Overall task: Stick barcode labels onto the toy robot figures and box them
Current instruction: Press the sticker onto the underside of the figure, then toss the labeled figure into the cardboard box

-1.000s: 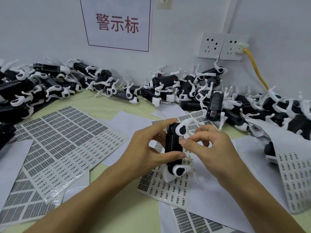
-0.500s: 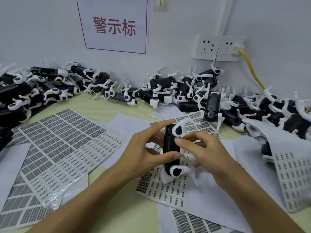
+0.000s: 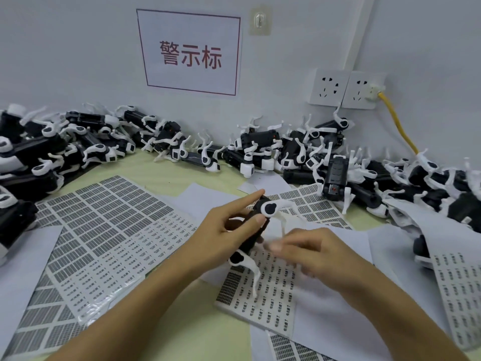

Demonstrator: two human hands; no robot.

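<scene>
Head view: left hand (image 3: 221,238) grips toy robot figure (image 3: 253,230) over label sheet (image 3: 268,290); right hand (image 3: 312,254) beside it, blurred, grasp unclear; labelling step, next needs a fresh barcode peeled.

Only 1 view is covering the scene, so no part is being shared with another view. The head camera is looking forward and down from the person's head, close over the table (image 3: 161,183). It is facing the wall (image 3: 65,61), taking in the sign (image 3: 191,52) at the top. Both forearms are entering from the bottom edge, and the wide-angle lens is bending the far edges.
</scene>
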